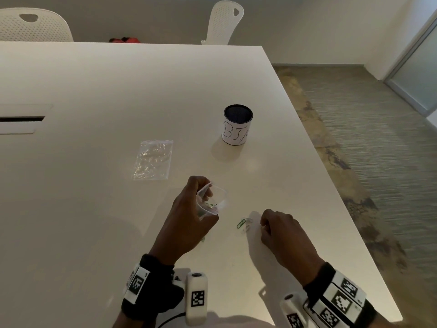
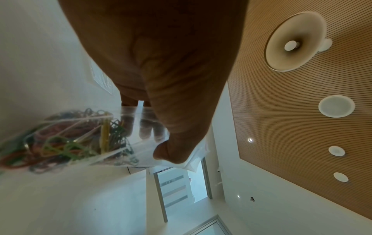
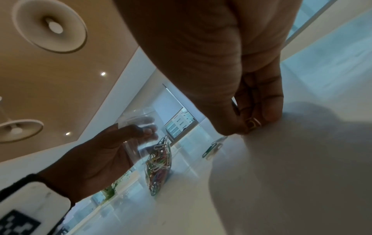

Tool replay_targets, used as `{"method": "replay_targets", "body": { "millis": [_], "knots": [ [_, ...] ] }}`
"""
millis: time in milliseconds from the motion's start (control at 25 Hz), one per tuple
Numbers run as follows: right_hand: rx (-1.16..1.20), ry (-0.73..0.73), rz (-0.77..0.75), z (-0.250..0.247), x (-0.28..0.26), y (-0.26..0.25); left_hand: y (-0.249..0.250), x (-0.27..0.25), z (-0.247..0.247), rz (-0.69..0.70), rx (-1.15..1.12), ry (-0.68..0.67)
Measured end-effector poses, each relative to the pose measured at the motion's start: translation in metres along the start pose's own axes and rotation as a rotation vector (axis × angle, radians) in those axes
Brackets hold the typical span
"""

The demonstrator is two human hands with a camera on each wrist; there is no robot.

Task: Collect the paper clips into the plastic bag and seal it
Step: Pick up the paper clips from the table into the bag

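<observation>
The right hand (image 1: 281,230) is low on the table (image 1: 118,91), nearest of all. Its fingers are curled tight, and a small clip (image 3: 252,123) is pinched between thumb and fingertips. Just beside it, a few loose paper clips (image 1: 243,224) are left lying on the table.

A little farther, the plastic bag (image 1: 211,201) is held up by the left hand (image 1: 189,218). Its mouth is kept open by curled fingers and thumb. Many colored clips (image 2: 66,143) are already inside, at the bottom.

The pinched clip should be lifted straight over the open mouth and dropped only when it is well inside. The bag should be kept still and wide. The strip should be pressed closed only after the last clips are picked up.

Farther away, a second bag (image 1: 153,159) is lying flat, and a cup (image 1: 237,125) is standing beyond it.
</observation>
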State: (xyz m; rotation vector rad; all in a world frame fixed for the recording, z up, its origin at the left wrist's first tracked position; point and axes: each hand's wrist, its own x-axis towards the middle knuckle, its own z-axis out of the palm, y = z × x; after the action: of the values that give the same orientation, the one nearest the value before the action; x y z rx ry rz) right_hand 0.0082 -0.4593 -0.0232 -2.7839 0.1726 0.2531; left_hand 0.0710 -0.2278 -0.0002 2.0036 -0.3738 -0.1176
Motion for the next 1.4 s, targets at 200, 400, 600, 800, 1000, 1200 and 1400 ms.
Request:
{"method": "replay_targets", "body": {
  "millis": [200,400,600,800,1000,1200,1400],
  "knots": [
    [0.318,0.137,-0.161,-0.037,0.01,-0.009,0.0,0.001,-0.003,0.011,0.01,0.01],
    [0.669,0.23,-0.359,-0.078,0.017,-0.068,0.001,0.002,-0.002,0.001,0.014,-0.006],
    [0.541,0.157,-0.53,-0.068,0.03,-0.095,0.0,0.002,-0.003,-0.021,0.014,-0.022],
    [0.487,0.213,-0.364,-0.067,0.039,-0.05,-0.005,-0.001,-0.004,0.041,0.013,0.004],
    [0.069,-0.176,-0.253,-0.026,0.027,-0.01,-0.007,0.0,-0.003,0.035,0.014,0.005],
    [0.084,-0.07,-0.388,-0.004,0.025,-0.013,-0.008,0.001,-0.002,0.03,0.004,0.002],
    [0.034,-0.113,-0.401,-0.006,0.03,-0.02,-0.009,0.0,-0.003,0.03,-0.007,0.003]
  ]
}}
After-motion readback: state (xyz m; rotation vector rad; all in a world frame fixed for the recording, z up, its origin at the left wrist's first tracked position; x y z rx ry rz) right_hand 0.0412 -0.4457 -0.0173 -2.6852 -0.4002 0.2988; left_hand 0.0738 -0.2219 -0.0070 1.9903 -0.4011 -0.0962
